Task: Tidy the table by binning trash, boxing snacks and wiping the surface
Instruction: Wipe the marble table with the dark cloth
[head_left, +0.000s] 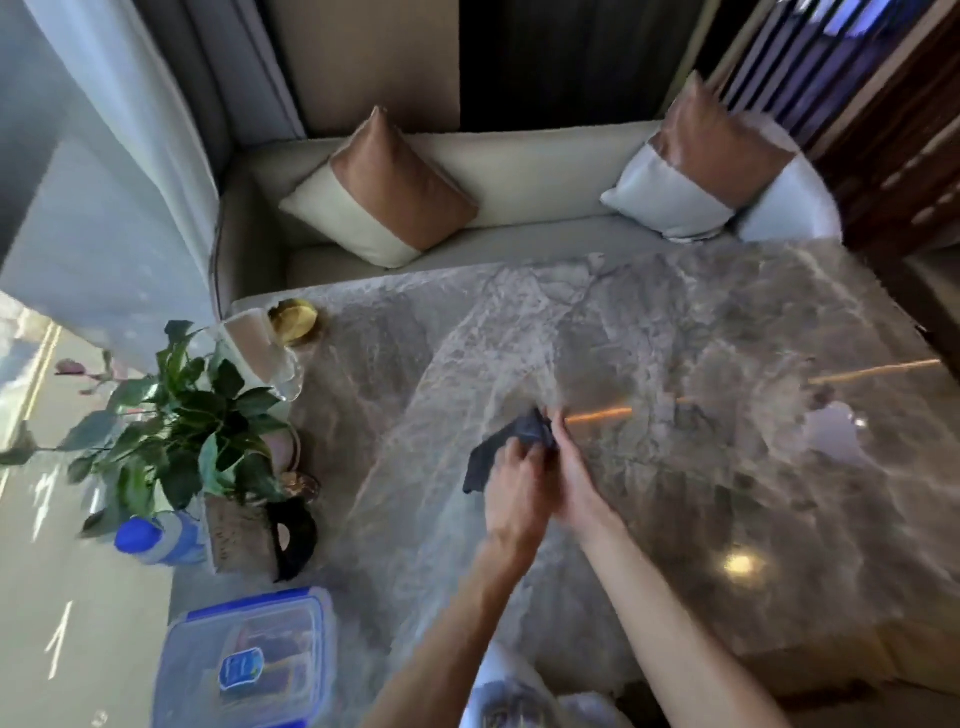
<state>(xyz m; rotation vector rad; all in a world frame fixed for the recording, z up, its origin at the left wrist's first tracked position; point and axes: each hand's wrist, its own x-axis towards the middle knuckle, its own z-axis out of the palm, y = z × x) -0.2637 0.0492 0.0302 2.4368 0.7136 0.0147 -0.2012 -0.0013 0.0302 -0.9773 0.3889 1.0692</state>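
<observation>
A dark grey cloth (485, 460) lies bunched on the marble table (675, 332) near its middle. My left hand (514, 488) grips the cloth from the near side. My right hand (574, 470) pinches its right end, and the two hands touch each other. At the near left corner stands a clear plastic box with a blue-rimmed lid (249, 660), closed, with snack packets visible inside.
A leafy plant (176, 421) stands at the table's left edge with a blue bottle (156, 538), a brown pouch (239, 535), a black object (293, 535), a glass vase (260, 343) and a gold dish (293, 319). A sofa with two cushions (379, 192) lies beyond.
</observation>
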